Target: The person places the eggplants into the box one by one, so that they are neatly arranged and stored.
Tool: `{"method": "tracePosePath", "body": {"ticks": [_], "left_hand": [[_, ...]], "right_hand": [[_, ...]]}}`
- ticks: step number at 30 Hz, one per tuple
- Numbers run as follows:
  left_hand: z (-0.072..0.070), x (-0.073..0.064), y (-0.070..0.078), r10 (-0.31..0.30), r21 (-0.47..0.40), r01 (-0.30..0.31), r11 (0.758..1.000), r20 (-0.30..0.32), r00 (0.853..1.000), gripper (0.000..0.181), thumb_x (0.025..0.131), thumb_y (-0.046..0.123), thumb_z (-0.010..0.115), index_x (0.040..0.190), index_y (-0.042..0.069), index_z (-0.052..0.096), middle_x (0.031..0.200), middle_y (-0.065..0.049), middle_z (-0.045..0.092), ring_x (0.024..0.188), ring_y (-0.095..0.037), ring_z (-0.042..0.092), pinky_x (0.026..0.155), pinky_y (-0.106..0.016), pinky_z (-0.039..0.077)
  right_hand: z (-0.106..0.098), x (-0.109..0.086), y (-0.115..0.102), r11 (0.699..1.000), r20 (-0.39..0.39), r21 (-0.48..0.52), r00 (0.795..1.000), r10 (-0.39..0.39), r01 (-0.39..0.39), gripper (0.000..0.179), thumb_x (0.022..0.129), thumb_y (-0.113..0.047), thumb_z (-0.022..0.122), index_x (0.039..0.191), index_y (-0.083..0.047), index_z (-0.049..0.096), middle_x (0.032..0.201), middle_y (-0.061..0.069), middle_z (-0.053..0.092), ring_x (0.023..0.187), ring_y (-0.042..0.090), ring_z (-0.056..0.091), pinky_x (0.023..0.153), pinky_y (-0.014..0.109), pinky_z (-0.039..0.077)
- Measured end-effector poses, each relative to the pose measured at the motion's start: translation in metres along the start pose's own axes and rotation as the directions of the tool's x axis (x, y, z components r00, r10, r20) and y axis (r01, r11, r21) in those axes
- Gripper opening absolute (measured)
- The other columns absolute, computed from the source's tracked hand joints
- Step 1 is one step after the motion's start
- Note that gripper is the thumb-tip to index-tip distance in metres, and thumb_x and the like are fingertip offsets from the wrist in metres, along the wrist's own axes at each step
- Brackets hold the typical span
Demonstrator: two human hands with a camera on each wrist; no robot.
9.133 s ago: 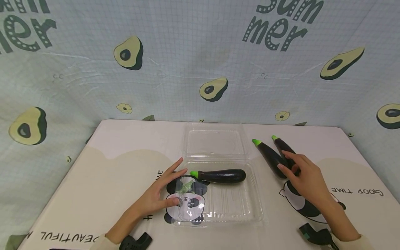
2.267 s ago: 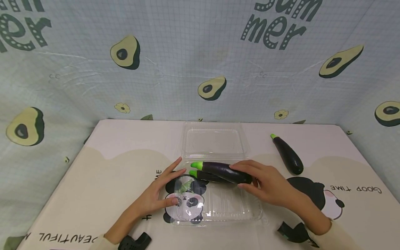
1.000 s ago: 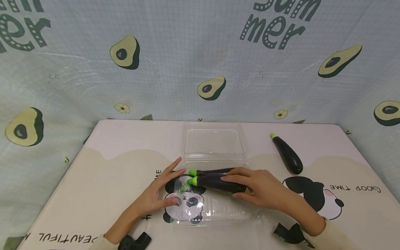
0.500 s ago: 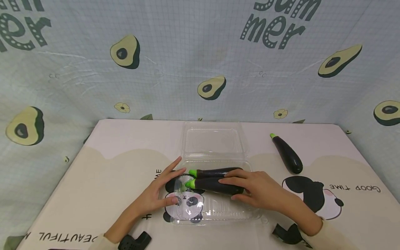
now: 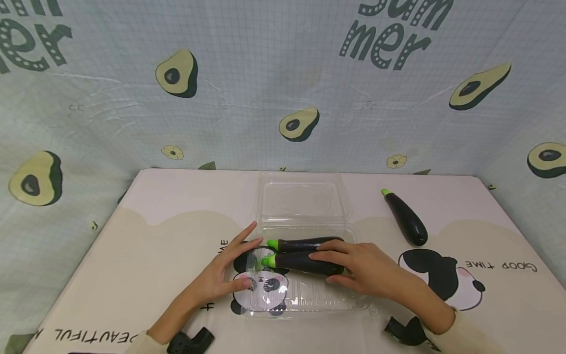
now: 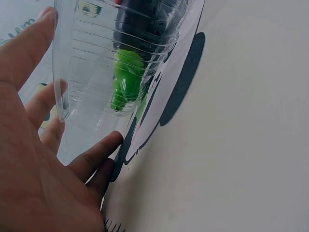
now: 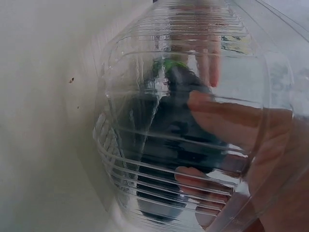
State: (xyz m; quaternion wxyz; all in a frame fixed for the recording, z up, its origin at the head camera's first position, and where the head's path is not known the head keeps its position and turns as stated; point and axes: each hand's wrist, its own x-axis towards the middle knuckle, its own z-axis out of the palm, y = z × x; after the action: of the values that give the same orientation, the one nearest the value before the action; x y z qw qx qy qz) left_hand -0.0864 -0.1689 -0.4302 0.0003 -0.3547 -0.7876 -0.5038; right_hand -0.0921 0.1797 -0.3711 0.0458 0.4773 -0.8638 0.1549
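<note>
A clear plastic clamshell box (image 5: pixel 327 301) lies opened on the table, its lid (image 5: pixel 302 199) folded back to the far side. Two dark eggplants with green stems are side by side in its base, stems to the left: a farther eggplant (image 5: pixel 300 245) and a nearer eggplant (image 5: pixel 294 262). My right hand (image 5: pixel 371 270) grips the nearer one by its thick end, thumb on the near side. Through the clear wall, the right wrist view shows the curled fingers (image 7: pixel 222 116). My left hand (image 5: pixel 216 278) is at the box's left side, fingers spread, touching its rim (image 6: pixel 58 58).
A third eggplant (image 5: pixel 406 219) lies on the table to the right of the box. Black wrist devices (image 5: pixel 191 340) are by both sleeves. The printed tablecloth (image 5: pixel 177 246) covers the table, and a patterned curtain (image 5: pixel 247 73) hangs behind it.
My right hand has brought one eggplant from the pair at the right into the box, lowering it to the near side of the first. The last half second shows almost no movement; my left hand stays put.
</note>
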Motion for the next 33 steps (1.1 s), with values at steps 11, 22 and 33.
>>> {"method": "tracePosePath", "body": {"ticks": [11, 22, 33], "left_hand": [[0.0001, 0.0002, -0.0001, -0.003, 0.006, 0.003, 1.0, 0.0, 1.0, 0.075, 0.076, 0.018, 0.07, 0.146, 0.016, 0.042, 0.159, -0.008, 0.012, 0.145, -0.03, 0.01, 0.101, -0.072, 0.014], [0.0006, -0.0005, -0.0001, 0.007, 0.004, -0.007, 1.0, 0.002, 1.0, 0.074, 0.077, 0.019, 0.07, 0.145, 0.011, 0.042, 0.159, -0.009, 0.012, 0.145, -0.029, 0.01, 0.101, -0.072, 0.014], [-0.0001, -0.001, 0.0004, 0.006, 0.003, -0.006, 1.0, 0.007, 1.0, 0.074, 0.078, 0.018, 0.071, 0.145, 0.012, 0.041, 0.159, -0.009, 0.011, 0.145, -0.029, 0.01, 0.101, -0.072, 0.015]], "right_hand": [[-0.0009, -0.0005, 0.0001, 1.0, 0.014, 0.024, 1.0, 0.006, -0.006, 0.055, 0.084, -0.032, 0.074, 0.136, -0.026, 0.054, 0.128, 0.0, 0.056, 0.065, 0.003, 0.055, 0.057, 0.019, 0.043], [0.0001, -0.0009, 0.0027, 0.998, -0.01, 0.064, 1.0, -0.011, 0.011, 0.057, 0.082, -0.034, 0.074, 0.135, -0.023, 0.056, 0.127, -0.001, 0.058, 0.081, 0.008, 0.064, 0.066, 0.023, 0.05], [-0.0021, -0.0004, 0.0008, 1.0, 0.037, 0.011, 0.999, -0.02, 0.019, 0.05, 0.087, -0.031, 0.071, 0.133, -0.023, 0.056, 0.13, 0.001, 0.056, 0.071, 0.005, 0.06, 0.057, 0.019, 0.043]]}}
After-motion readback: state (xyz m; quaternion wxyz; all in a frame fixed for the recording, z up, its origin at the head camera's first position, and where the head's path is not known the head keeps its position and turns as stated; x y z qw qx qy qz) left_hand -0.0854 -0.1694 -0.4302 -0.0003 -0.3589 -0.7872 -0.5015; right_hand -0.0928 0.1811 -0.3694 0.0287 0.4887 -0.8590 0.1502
